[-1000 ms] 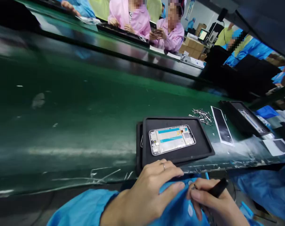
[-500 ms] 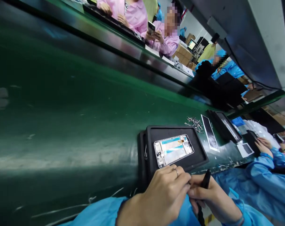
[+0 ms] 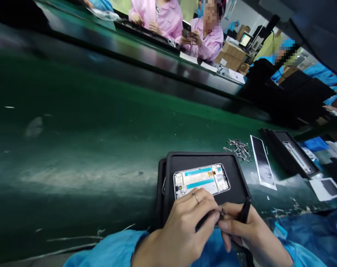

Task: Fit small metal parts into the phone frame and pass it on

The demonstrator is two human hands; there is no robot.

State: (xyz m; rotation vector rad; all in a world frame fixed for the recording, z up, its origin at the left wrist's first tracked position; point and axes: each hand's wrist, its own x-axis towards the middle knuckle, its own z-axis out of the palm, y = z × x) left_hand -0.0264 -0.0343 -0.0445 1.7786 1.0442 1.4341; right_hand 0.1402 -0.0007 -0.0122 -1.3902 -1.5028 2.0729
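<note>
A silver phone frame with blue strips lies in a black foam tray, which rests on another tray. My left hand, with a ring on one finger, is closed in a pinch over the tray's near edge and covers the lower edge of the frame. Close beside it, my right hand grips a slim black pen-like tool that stands up between thumb and forefinger. Where the fingertips of both hands meet, a small dark piece shows, too small to name.
Several small metallic pins lie in a pile behind the tray. To their right are a white-edged black sheet, another black tray and a white card. People in pink sit across the green bench.
The view has swung right, so the neighbour's hands at right have left the picture. My hands stay together by the tray; their fingertips have parted slightly, showing the small dark piece.
</note>
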